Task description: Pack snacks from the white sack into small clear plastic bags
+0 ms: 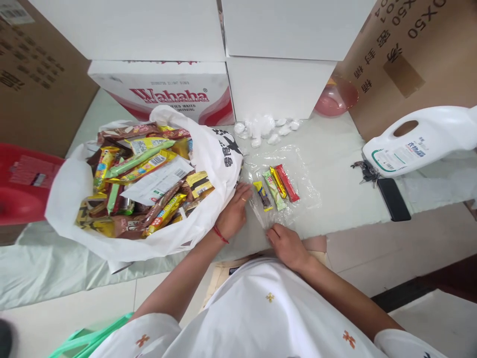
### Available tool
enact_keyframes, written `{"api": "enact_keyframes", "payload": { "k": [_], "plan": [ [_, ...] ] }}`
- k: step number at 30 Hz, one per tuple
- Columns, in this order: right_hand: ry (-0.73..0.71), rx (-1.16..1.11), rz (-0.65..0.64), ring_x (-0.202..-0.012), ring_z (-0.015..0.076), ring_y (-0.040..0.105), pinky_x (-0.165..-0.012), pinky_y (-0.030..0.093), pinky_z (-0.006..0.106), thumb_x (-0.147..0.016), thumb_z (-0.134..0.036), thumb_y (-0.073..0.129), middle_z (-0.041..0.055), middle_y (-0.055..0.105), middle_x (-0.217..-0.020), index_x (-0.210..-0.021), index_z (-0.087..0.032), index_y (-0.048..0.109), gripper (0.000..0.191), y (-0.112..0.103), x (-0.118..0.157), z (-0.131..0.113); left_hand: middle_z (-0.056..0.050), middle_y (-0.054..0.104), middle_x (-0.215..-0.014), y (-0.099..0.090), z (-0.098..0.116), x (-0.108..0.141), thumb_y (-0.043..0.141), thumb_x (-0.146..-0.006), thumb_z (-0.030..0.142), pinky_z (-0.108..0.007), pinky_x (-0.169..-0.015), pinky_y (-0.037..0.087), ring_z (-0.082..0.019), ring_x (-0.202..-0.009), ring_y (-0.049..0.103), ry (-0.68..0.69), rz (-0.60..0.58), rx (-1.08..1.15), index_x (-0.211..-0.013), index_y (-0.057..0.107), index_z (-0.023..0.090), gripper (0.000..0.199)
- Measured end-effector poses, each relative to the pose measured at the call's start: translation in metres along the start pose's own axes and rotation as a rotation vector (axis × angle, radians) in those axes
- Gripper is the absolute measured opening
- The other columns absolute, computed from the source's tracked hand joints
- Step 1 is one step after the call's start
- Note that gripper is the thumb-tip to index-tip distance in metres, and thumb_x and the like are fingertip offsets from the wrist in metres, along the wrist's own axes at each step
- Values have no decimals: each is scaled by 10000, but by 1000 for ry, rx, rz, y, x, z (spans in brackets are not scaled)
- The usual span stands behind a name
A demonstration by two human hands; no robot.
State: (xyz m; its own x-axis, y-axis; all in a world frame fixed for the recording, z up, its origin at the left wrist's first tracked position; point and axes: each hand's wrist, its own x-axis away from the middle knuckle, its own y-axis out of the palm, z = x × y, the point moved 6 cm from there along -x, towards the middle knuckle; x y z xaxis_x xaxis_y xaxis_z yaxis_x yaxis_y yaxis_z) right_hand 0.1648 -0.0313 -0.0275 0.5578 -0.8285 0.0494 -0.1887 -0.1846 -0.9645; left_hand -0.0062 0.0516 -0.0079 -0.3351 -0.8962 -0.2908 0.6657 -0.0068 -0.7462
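A clear plastic bag point(307, 194) lies flat on the cloth-covered table point(343, 149). Several wrapped snacks are in or on it, among them a red one point(286, 183), a yellow one point(278, 182), a green one point(274, 190) and a dark blue and yellow one point(263, 196). My right hand point(288, 246) pinches the bag's near edge. At the bag's left edge is my left hand point(234, 211), fingers closed together, beside the large white bag point(219, 184) full of snacks; what its fingertips hold is hidden.
White boxes point(276, 87) and small white bundles point(261, 127) stand behind. A detergent bottle point(421, 136), keys point(367, 171) and a black phone point(394, 199) lie right. A red container point(28, 184) is at far left, a pink bowl point(336, 98) at the back.
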Motion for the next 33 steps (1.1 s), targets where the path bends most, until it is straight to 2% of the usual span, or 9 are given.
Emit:
{"api": "enact_keyframes", "payload": {
  "k": [4, 8, 10, 15, 20, 23, 26, 30, 33],
  "plan": [
    [-16, -85, 90, -706, 175, 601, -616, 446, 286, -1041, -174, 423, 52, 650, -872, -944, -194, 661, 258, -17, 30, 25, -96, 610, -1460, 0, 8, 1, 453, -796, -1, -632, -1260, 311, -303, -1494, 417, 64, -147, -50, -1446, 550, 226, 695],
    [57, -234, 176, -741, 175, 635, -648, 491, 287, -1056, -229, 429, 49, 651, -870, -969, -217, 639, 227, -46, 59, 51, -105, 593, -1477, 0, 11, 4, 617, -882, 210, -654, -1250, 307, -349, -1512, 377, 96, -213, -69, -1441, 571, 242, 562],
    [113, -310, 199, -745, 176, 638, -664, 509, 295, -1052, -240, 448, 44, 640, -863, -970, -231, 627, 197, -58, 70, 63, -98, 621, -1442, 2, 9, 6, 610, -907, 228, -638, -1244, 331, -338, -1508, 385, 101, -225, -78, -1362, 637, 248, 457],
    [203, -400, 266, -778, 186, 622, -694, 511, 320, -1037, -247, 477, 44, 621, -881, -976, -248, 609, 145, -77, 79, 88, -61, 722, -1243, -5, 6, 1, 491, -974, 189, -570, -1196, 433, -277, -1455, 459, 80, -106, 18, -1038, 732, 273, 264],
    [256, -473, 385, -910, 206, 622, -796, 513, 345, -1023, -304, 512, 55, 625, -950, -948, -243, 606, 135, -93, 66, 119, -68, 739, -1149, -11, 7, -18, 445, -1021, 260, -527, -1181, 437, -242, -1376, 536, 28, 19, 145, -1048, 681, 258, 237],
    [347, -549, 432, -903, 201, 630, -807, 522, 347, -1035, -362, 487, 55, 646, -977, -951, -241, 586, 177, -100, 56, 137, -64, 745, -1049, -7, 6, -35, 433, -1033, 286, -513, -1167, 427, -236, -1184, 647, 23, 67, 125, -1023, 670, 247, 240],
    [355, -504, 431, -949, 227, 626, -838, 529, 378, -1009, -467, 533, 77, 663, -1047, -1049, -240, 589, 237, -101, 47, 130, -59, 738, -973, -1, 4, -50, 451, -1032, 305, -464, -1061, 491, -223, -990, 674, 36, 93, 105, -982, 672, 230, 239],
    [254, -310, 305, -1156, 331, 551, -966, 495, 490, -850, -597, 726, 152, 628, -1258, -1255, -211, 606, 573, -83, 35, 86, -65, 734, -927, 2, 2, -62, 471, -1027, 325, -403, -900, 529, -226, -925, 659, 21, 129, 80, -948, 678, 214, 247],
    [254, -315, 258, -1044, 286, 572, -909, 494, 442, -975, -416, 610, 110, 686, -1100, -1083, -230, 694, 231, -69, 28, 73, -70, 733, -917, 3, -2, -65, 483, -1023, 333, -386, -861, 521, -227, -908, 656, -2, 139, 72, -929, 682, 208, 253]
  ]
}}
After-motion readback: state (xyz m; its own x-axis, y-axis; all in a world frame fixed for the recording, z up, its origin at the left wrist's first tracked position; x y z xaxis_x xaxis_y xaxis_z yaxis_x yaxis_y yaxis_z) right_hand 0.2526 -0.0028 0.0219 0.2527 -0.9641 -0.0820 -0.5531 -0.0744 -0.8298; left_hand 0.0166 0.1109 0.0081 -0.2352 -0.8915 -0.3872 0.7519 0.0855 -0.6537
